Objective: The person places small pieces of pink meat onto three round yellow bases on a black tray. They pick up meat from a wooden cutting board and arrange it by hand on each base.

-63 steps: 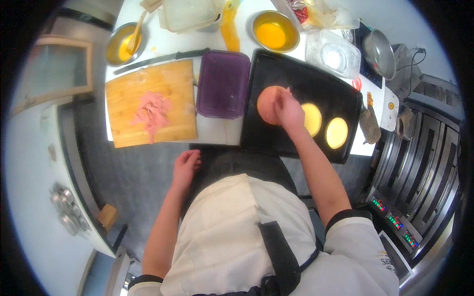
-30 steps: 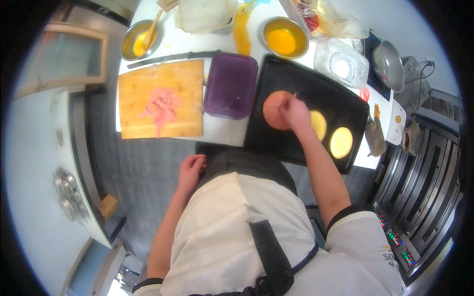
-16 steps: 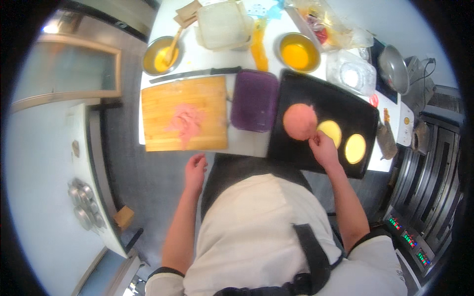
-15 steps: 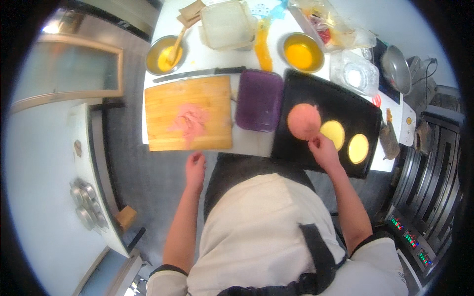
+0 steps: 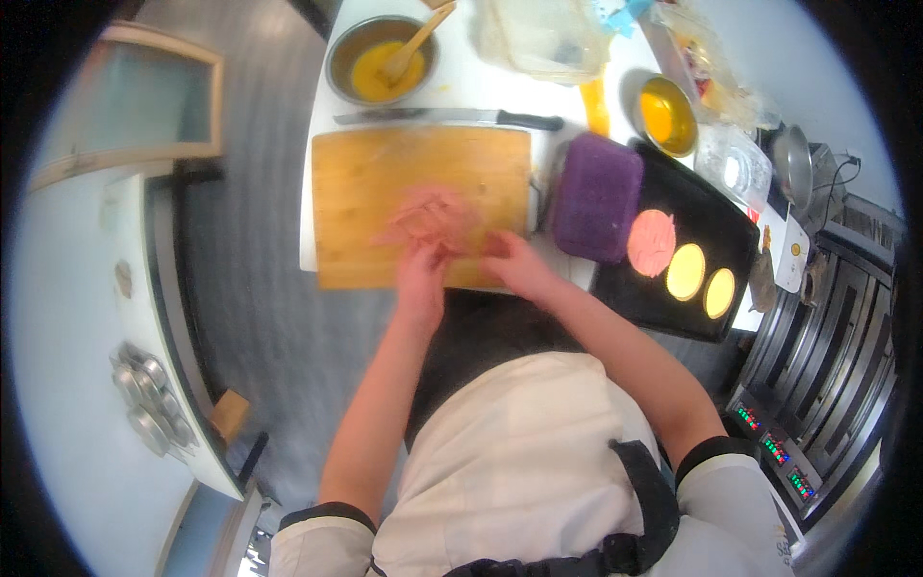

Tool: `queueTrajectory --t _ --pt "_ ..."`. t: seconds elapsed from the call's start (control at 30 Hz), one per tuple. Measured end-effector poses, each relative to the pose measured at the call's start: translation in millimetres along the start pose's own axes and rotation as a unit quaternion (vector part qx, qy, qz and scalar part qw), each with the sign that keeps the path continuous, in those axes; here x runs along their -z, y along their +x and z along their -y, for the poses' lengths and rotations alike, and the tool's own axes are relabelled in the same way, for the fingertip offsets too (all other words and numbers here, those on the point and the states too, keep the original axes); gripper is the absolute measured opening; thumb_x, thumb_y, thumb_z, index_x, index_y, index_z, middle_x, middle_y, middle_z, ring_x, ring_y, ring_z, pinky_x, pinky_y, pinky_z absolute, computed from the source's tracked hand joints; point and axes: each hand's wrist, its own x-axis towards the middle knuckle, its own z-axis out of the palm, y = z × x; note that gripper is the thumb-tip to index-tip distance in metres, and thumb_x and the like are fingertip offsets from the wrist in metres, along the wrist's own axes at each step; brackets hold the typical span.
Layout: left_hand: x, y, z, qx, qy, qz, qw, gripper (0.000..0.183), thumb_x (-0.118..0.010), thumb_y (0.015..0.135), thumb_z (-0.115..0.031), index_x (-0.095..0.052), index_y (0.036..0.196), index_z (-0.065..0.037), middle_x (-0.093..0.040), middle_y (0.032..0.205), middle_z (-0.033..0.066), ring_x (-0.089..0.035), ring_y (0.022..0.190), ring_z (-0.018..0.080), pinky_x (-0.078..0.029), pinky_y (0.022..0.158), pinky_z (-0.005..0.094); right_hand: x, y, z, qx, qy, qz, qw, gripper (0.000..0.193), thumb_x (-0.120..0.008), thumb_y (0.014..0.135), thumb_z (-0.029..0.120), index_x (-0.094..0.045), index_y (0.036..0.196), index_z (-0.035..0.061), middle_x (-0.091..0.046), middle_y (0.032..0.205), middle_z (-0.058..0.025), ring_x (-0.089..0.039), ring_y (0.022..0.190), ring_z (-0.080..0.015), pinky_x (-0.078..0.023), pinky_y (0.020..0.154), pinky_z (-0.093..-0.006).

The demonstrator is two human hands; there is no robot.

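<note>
A crumpled heap of thin pink slices, like ham [image 5: 433, 216], lies on the wooden cutting board [image 5: 356, 183]. At the near edge of the heap, my left hand [image 5: 421, 281] has its fingers pinched on a slice. My right hand [image 5: 517, 266] is just right of it, over the board's near right corner, fingers bent and apart, with nothing visible in them. On the black baking tray [image 5: 697, 202] at the right, a round pink slice [image 5: 652, 243] lies flat beside two pale yellow rounds, one [image 5: 686, 272] nearer to it and the other [image 5: 719, 293] farther right.
A purple tub [image 5: 598, 197] stands between board and tray. Behind the board lies a long knife [image 5: 442, 117]. Farther back are a metal bowl [image 5: 341, 67] of yellow mixture with a wooden spoon [image 5: 420, 40], a second bowl [image 5: 685, 135], and a clear plastic container [image 5: 548, 38].
The right hand has let go of the round pink slice on the tray and moved left to the board. My left hand has moved up onto the pink heap. The view has shifted left.
</note>
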Motion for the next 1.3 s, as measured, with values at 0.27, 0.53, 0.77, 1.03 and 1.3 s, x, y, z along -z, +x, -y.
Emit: queueTrajectory --t 0.27,0.53,0.77,1.03,1.3 --pt "51 -13 -38 -0.025 0.303 -0.024 0.952 0.054 -0.064 0.107 -0.012 -0.047 0.157 0.0 -0.058 0.153 0.018 -0.058 0.14 0.0313 -0.045 0.12 0.0442 -11 29 36 -0.054 0.109 0.039 0.992 0.057 -0.072 0.097 0.011 -0.06 0.152 0.0035 -0.072 0.138 -0.0131 -0.071 0.118 -0.0238 -0.056 0.102 -0.0369" --pt "63 30 -48 -0.156 0.473 -0.027 0.867 0.063 -0.064 0.103 -0.005 -0.043 0.162 0.001 -0.057 0.154 0.0177 -0.06 0.136 0.028 -0.049 0.116 0.0429 -27 64 37 0.138 -0.237 -0.119 0.954 0.066 -0.073 0.089 0.008 -0.056 0.152 0.0013 -0.06 0.14 -0.0226 -0.063 0.129 -0.0373 -0.054 0.111 -0.0428" --pt "28 41 -54 -0.045 0.276 0.135 0.95 0.061 -0.062 0.102 -0.003 -0.045 0.161 0.001 -0.056 0.156 0.0167 -0.062 0.134 0.0288 -0.052 0.113 0.0409 -40 65 70 0.106 -0.316 -0.007 0.943 0.067 -0.077 0.088 0.013 -0.055 0.15 0.0036 -0.053 0.142 -0.0225 -0.055 0.137 -0.0455 -0.052 0.114 -0.0474" --pt "43 15 -83 -0.199 0.63 0.042 0.75 0.067 -0.072 0.095 -0.01 -0.047 0.155 0.003 -0.048 0.146 0.0257 -0.053 0.137 0.0432 -0.045 0.119 0.0478 -63 43 74 0.205 -0.518 -0.094 0.825 0.073 -0.084 0.088 0.022 -0.052 0.152 0.0087 -0.055 0.142 -0.0203 -0.061 0.128 -0.0452 -0.057 0.106 -0.0525" --pt "76 16 -64 -0.157 0.499 0.005 0.852 0.055 -0.069 0.101 -0.01 -0.051 0.152 -0.001 -0.053 0.143 0.0171 -0.059 0.128 0.0296 -0.051 0.111 0.0418 -35 58 59 0.084 -0.335 -0.066 0.936 0.048 -0.083 0.09 0.013 -0.069 0.135 0.0044 -0.07 0.116 -0.0172 -0.071 0.115 -0.0368 -0.059 0.1 -0.0443"
